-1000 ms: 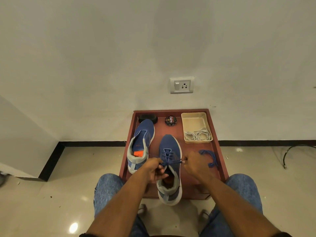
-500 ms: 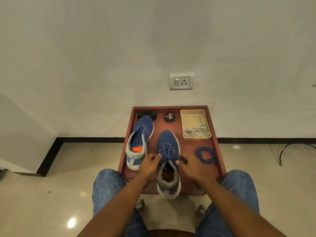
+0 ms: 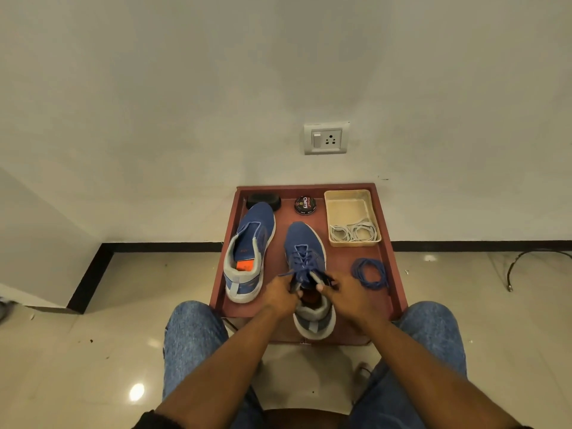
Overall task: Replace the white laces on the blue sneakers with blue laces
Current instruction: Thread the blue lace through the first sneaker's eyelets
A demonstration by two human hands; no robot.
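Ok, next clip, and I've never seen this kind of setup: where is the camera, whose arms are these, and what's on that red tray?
There is no machine here. One wide-angle camera sits on a person's head, looking forward and down, so the two arms rising from the bottom edge are that person's own. A red tray stands on the floor against the wall. On it are two blue sneakers: the left sneaker has no lace, the right sneaker is threaded with a blue lace. The left hand and the right hand each pinch a lace end at its tongue. Also there: a coiled spare blue lace, a beige basket holding the white laces, a polish tin and a black oval object.
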